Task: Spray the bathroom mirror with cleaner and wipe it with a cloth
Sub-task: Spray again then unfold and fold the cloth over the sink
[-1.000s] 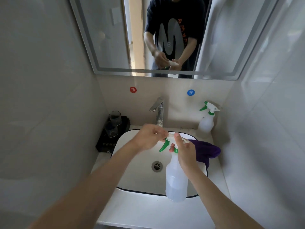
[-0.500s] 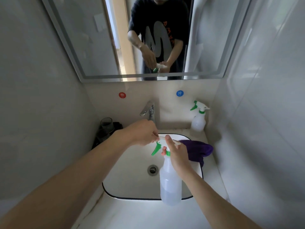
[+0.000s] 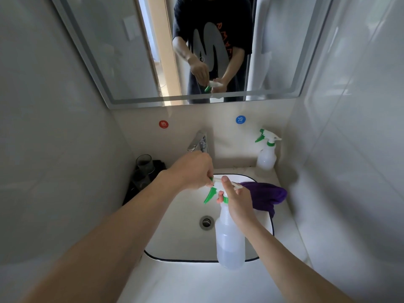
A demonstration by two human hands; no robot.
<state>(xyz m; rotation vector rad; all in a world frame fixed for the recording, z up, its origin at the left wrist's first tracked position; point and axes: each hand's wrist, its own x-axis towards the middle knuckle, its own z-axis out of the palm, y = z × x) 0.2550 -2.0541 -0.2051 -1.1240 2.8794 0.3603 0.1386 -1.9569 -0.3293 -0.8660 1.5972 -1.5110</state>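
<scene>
My right hand (image 3: 238,204) grips the neck of a translucent spray bottle (image 3: 229,241) with a green trigger, held over the white sink (image 3: 175,237). My left hand (image 3: 192,171) pinches the nozzle end of the bottle's spray head. A purple cloth (image 3: 266,195) lies bunched on the sink's right rim, just behind my right hand. The mirror (image 3: 105,51) hangs on the wall above and reflects a person's torso and both hands on the bottle.
A second spray bottle (image 3: 266,154) stands in the back right corner of the counter. The chrome tap (image 3: 199,143) rises behind my left hand. A dark tray with glass cups (image 3: 144,169) sits at the left. Tiled walls close in on both sides.
The view has shifted, with the mirror showing lower and larger. Both hands stay on the bottle over the sink, the left fingers still at the nozzle.
</scene>
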